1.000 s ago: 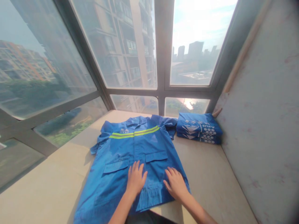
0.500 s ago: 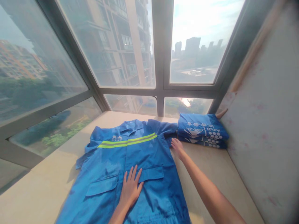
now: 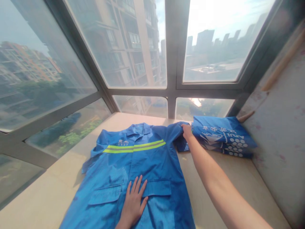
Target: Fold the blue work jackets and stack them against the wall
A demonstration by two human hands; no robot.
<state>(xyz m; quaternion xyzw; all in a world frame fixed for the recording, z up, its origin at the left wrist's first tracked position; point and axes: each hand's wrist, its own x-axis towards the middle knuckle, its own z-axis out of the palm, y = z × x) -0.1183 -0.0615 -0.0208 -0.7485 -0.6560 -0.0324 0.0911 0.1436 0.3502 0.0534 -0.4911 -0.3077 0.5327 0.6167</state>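
Note:
A blue work jacket (image 3: 152, 162) with a yellow-green reflective stripe across the chest lies front side up, collar pointing at the window. My left hand (image 3: 133, 200) rests flat on its front between the two pocket flaps, fingers spread. At the upper right, my right hand (image 3: 187, 131) has its fingers closed on the jacket's sleeve (image 3: 177, 131), beside a stack of folded blue garments (image 3: 220, 128) with white print. The cloth between those fingers is partly hidden by the hand. The other sleeve (image 3: 91, 159) lies bent at the jacket's left side.
The jacket and stack lie on a pale board surface (image 3: 228, 181) bounded by grey-framed windows (image 3: 171, 63). A patterned wall (image 3: 283, 127) stands close on the right. A wooden stick (image 3: 246, 116) pokes out behind the stack.
My right hand has moved forward from beside the sleeve and closed on it, lifting it slightly. My left hand stays flat on the jacket. The camera view has shifted a little.

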